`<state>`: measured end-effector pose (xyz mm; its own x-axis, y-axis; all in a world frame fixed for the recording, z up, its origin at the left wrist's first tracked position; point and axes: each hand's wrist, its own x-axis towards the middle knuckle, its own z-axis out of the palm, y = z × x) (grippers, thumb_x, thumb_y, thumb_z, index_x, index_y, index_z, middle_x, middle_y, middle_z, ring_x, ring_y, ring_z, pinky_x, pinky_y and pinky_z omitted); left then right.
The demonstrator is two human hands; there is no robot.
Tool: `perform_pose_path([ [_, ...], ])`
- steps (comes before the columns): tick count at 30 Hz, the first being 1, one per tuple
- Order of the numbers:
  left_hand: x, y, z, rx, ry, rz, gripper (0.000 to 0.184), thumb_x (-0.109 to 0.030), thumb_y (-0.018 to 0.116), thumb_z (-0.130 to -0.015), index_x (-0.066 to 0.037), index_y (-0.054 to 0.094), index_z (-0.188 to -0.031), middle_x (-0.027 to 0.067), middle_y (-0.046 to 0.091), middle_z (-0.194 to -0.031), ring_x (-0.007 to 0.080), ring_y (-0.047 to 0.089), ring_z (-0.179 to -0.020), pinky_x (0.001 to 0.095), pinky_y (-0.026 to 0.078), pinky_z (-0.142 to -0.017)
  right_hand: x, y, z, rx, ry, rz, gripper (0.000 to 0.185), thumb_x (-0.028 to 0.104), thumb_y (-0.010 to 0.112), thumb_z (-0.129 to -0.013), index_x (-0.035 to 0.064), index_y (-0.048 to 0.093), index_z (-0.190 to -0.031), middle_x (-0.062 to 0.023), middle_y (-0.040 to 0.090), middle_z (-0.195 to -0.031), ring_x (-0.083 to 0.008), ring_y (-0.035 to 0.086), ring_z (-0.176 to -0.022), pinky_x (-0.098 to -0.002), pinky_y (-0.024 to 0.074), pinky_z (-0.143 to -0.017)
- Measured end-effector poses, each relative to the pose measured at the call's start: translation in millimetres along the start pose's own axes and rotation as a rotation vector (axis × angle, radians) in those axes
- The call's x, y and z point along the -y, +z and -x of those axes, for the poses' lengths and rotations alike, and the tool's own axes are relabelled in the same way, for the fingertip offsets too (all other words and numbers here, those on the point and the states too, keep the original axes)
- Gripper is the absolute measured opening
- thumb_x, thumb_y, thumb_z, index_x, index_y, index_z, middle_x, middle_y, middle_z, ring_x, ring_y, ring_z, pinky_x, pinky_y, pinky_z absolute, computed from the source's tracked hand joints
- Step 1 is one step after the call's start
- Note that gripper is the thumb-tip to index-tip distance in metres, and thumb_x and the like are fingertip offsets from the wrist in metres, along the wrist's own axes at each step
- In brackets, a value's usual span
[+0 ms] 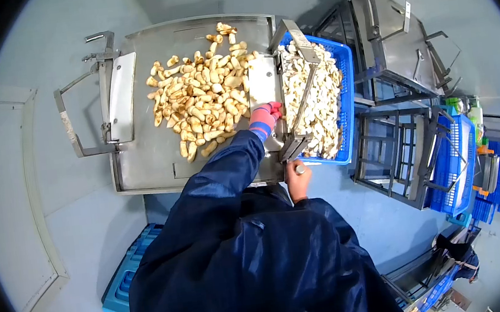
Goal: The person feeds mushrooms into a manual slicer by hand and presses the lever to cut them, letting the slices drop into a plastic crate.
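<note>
A large heap of whole king oyster mushrooms (pixel 201 97) lies on the steel table (pixel 153 166). My left hand (pixel 265 118), in a pink and purple glove, is at the white feed plate (pixel 263 81) beside the slicer blade. Its fingers are curled, and whatever they hold is hidden. My right hand (pixel 299 181) is bare and wrapped round the end handle of the long slicer lever (pixel 305 104), low at the table's front edge. Beyond the blade, a blue basket (pixel 346 85) is filled with mushroom slices (pixel 316 94).
Another lever slicer (pixel 119 99) is fixed on the table's left side. Steel frames and a steel bench (pixel 392 31) stand to the right, with a blue crate (pixel 454 159) beyond. A blue-green bin (pixel 125 275) is at lower left. Another person (pixel 462 258) is at far lower right.
</note>
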<state>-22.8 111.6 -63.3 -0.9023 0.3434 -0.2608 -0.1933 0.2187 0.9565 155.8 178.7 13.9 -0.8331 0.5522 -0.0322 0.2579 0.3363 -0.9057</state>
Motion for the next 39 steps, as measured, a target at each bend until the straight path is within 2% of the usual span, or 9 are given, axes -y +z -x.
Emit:
perform_pose_path([
  [2,3.8,3.3,1.4,-0.024,0.021,0.181,0.029,0.001,0.056,-0.077,-0.003,0.060,-0.105,0.0117,0.065,-0.086,0.0198,0.060,-0.073,0.0292,0.046,-0.070,-12.6,-4.1,3.3,-0.016,0.013,0.061,0.025,0.011,0.061,-0.077,-0.0002,0.046,-0.061,-0.0092,0.036,-0.050,-0.0101,0.032,-0.050,-0.0297,0.0327,-0.044],
  [3,-3.2,0.5,1.3,-0.041,0.023,0.079,0.026,0.000,0.056,-0.077,-0.003,0.060,-0.103,0.0118,0.065,-0.086,0.0201,0.060,-0.074,0.0291,0.046,-0.071,5.2,-5.3,-1.6,-0.079,-0.084,0.081,0.025,0.011,0.061,-0.078,0.0007,0.046,-0.060,-0.0076,0.037,-0.049,-0.0087,0.032,-0.049,-0.0287,0.0321,-0.043],
  [5,-24.0,-4.7,11.6,-0.053,0.005,-0.129,0.022,-0.001,0.054,-0.079,-0.003,0.062,-0.100,0.0120,0.065,-0.086,0.0206,0.060,-0.074,0.0290,0.046,-0.071,55.8,-13.4,-8.8,-0.039,0.119,-0.099,0.025,0.009,0.062,-0.078,0.0018,0.046,-0.059,-0.0051,0.039,-0.048,-0.0068,0.032,-0.048,-0.0274,0.0308,-0.042],
  [11,-6.7,3.8,-4.5,-0.042,-0.037,-0.086,0.019,-0.004,0.056,-0.080,-0.005,0.062,-0.098,0.0085,0.066,-0.081,0.0192,0.060,-0.069,0.0295,0.046,-0.066,-39.1,2.0,5.3,-0.013,0.138,-0.065,0.026,0.007,0.061,-0.076,0.0015,0.045,-0.057,-0.0020,0.036,-0.048,-0.0056,0.032,-0.051,-0.0270,0.0297,-0.043],
  [14,2.1,6.9,-4.5,-0.065,0.022,-0.190,0.015,-0.004,0.057,-0.078,-0.004,0.062,-0.092,0.0095,0.065,-0.079,0.0202,0.060,-0.069,0.0300,0.046,-0.066,16.8,-5.3,-4.4,-0.085,0.130,-0.137,0.025,0.007,0.061,-0.076,0.0007,0.046,-0.057,-0.0025,0.038,-0.048,-0.0059,0.032,-0.050,-0.0268,0.0301,-0.043],
  [17,2.5,8.7,-7.9,-0.099,0.057,-0.310,0.014,-0.006,0.060,-0.076,-0.003,0.062,-0.090,0.0101,0.065,-0.078,0.0212,0.061,-0.070,0.0306,0.047,-0.067,-3.9,-3.0,2.1,-0.058,0.018,0.056,0.023,0.008,0.060,-0.076,-0.0001,0.048,-0.059,-0.0093,0.039,-0.048,-0.0092,0.035,-0.049,-0.0308,0.0333,-0.044],
  [25,22.7,22.4,-5.5,-0.115,-0.038,-0.068,0.021,-0.002,0.060,-0.075,-0.002,0.059,-0.096,0.0097,0.064,-0.081,0.0188,0.060,-0.069,0.0294,0.049,-0.064,-43.4,1.5,6.6,0.030,0.135,0.025,0.022,0.011,0.061,-0.077,-0.0002,0.050,-0.061,-0.0129,0.041,-0.049,-0.0133,0.035,-0.047,-0.0338,0.0337,-0.045],
  [31,-4.5,17.9,3.8,-0.109,-0.079,-0.066,0.017,-0.004,0.055,-0.078,0.000,0.060,-0.093,0.0097,0.065,-0.077,0.0183,0.060,-0.069,0.0288,0.048,-0.064,20.5,-6.8,-6.4,-0.088,0.099,-0.031,0.024,0.008,0.061,-0.076,-0.0009,0.047,-0.059,-0.0107,0.036,-0.046,-0.0106,0.031,-0.045,-0.0308,0.0322,-0.043],
  [39,-13.3,30.4,-0.1,-0.206,-0.219,-0.252,0.019,-0.005,0.054,-0.075,-0.004,0.062,-0.093,0.0135,0.064,-0.076,0.0242,0.062,-0.072,0.0308,0.048,-0.066,-5.8,-0.6,4.1,-0.049,0.026,0.113,0.025,0.011,0.061,-0.077,-0.0009,0.048,-0.059,-0.0130,0.039,-0.047,-0.0115,0.033,-0.046,-0.0330,0.0334,-0.043],
])
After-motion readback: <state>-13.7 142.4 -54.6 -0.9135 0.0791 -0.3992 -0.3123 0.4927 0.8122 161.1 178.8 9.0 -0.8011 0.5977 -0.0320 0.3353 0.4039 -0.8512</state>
